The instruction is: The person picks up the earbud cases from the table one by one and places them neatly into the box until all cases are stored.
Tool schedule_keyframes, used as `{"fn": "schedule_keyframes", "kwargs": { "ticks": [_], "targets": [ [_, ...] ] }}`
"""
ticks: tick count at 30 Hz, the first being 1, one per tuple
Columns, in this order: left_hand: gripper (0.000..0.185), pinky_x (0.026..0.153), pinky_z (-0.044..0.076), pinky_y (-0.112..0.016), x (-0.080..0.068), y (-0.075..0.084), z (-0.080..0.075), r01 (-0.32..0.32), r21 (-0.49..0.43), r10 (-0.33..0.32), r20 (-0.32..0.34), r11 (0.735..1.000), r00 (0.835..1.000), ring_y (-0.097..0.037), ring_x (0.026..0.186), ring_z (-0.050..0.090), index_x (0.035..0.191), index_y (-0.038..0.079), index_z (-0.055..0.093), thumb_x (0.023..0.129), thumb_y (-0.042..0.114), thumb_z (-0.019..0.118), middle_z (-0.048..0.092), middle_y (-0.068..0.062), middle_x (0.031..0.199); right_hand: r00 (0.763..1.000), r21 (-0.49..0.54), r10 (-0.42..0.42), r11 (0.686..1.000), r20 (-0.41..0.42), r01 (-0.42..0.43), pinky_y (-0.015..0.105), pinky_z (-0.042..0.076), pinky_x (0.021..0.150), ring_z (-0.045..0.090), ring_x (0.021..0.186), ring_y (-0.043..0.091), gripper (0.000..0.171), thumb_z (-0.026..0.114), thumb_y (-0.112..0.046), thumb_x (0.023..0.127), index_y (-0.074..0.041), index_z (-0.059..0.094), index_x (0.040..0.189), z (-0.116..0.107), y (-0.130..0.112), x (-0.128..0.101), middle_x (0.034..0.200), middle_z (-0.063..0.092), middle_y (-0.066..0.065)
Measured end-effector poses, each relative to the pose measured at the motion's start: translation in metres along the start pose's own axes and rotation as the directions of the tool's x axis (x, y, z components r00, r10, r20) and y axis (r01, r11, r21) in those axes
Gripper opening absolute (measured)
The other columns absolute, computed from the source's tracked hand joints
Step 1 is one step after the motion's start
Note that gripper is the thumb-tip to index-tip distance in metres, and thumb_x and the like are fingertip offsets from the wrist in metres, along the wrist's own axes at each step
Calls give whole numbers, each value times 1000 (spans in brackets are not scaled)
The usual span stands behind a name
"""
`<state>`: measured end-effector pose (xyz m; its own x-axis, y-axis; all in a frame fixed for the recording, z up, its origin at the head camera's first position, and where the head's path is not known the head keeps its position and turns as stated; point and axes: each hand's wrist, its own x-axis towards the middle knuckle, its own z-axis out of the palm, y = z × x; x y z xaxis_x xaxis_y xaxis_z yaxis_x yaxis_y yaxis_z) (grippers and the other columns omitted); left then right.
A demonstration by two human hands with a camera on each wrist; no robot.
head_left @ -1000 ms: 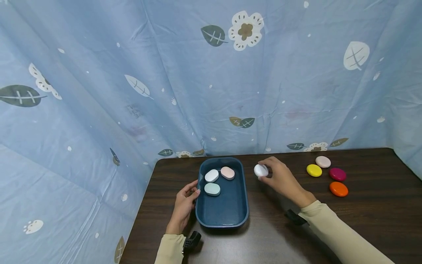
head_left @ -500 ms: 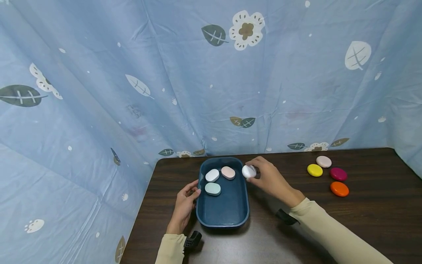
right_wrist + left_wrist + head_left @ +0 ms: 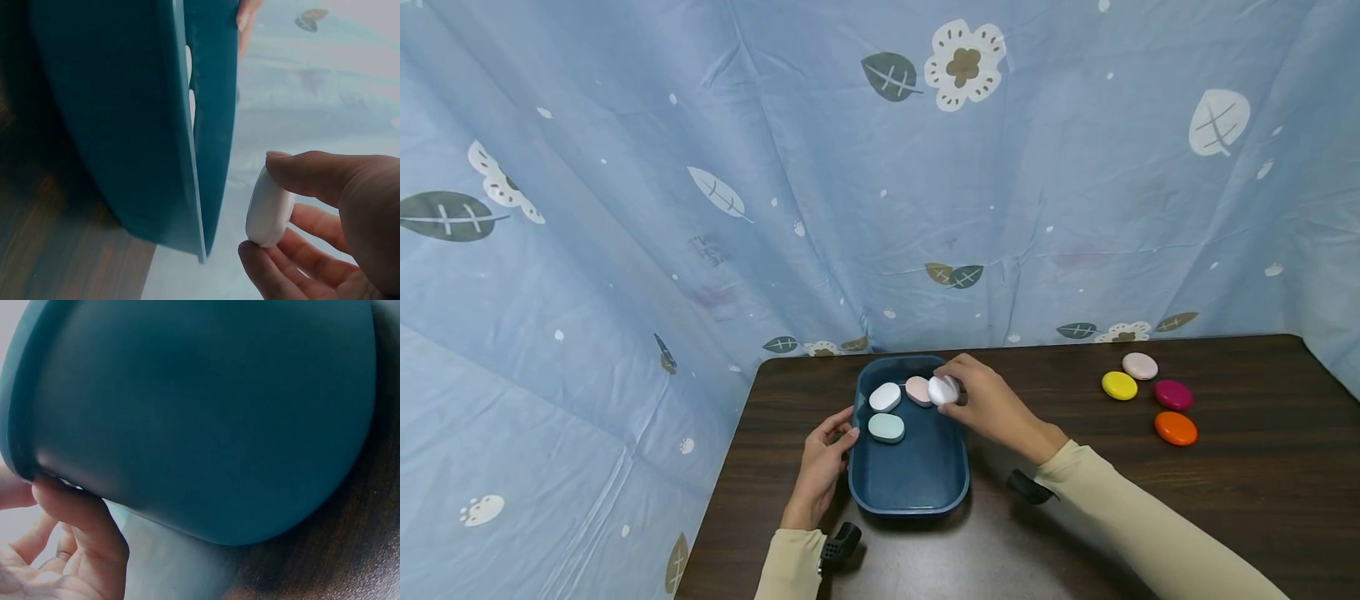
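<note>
A dark blue tray [image 3: 925, 492] sits on the brown table, holding a white pebble [image 3: 884, 397], a pink one [image 3: 917, 389] and a mint one [image 3: 886, 427]. My right hand [image 3: 981, 406] pinches another white pebble [image 3: 943, 389] between thumb and fingers just above the tray's far right corner; the right wrist view shows that pebble [image 3: 269, 209] beside the tray's rim [image 3: 187, 156]. My left hand [image 3: 822, 462] rests with its fingertips against the tray's left wall; in the left wrist view a finger [image 3: 81, 515] touches the wall [image 3: 206, 419].
On the table's right side lie four flat pebbles: yellow [image 3: 1119, 385], pale pink [image 3: 1140, 365], magenta [image 3: 1172, 394] and orange [image 3: 1176, 427]. A blue patterned cloth [image 3: 850, 183] hangs behind and to the left. Bare tabletop [image 3: 1075, 400] lies between tray and pebbles.
My right hand has carried the white pebble leftward from over the bare table to above the tray's far right corner. The left hand has stayed at the tray's wall.
</note>
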<state>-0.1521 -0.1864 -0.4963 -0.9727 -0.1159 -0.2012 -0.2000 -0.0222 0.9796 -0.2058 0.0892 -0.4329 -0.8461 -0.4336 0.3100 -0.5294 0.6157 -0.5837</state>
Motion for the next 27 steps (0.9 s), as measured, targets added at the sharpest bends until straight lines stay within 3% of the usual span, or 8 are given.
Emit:
{"fn": "schedule_keyframes", "kwargs": {
  "ticks": [7, 27],
  "targets": [
    [45, 61, 44, -27, 0, 0, 0, 0, -10, 0, 4, 1000, 1000, -19, 88, 52, 150, 0, 56, 106, 7, 61, 54, -5, 109, 998, -25, -35, 999, 45, 36, 43, 57, 90, 65, 101, 23, 46, 91, -4, 80, 2, 73, 122, 8, -7, 10, 116, 66, 11],
    [45, 59, 41, -27, 0, 1, 1, 7, -5, -7, -7, 1000, 1000, -17, 86, 51, 150, 0, 56, 106, 8, 62, 55, -5, 110, 977, -36, -31, 999, 209, 39, 46, 58, 90, 68, 108, 30, 44, 88, -3, 85, 4, 71, 125, 20, -17, 29, 124, 67, 18]
  ]
}}
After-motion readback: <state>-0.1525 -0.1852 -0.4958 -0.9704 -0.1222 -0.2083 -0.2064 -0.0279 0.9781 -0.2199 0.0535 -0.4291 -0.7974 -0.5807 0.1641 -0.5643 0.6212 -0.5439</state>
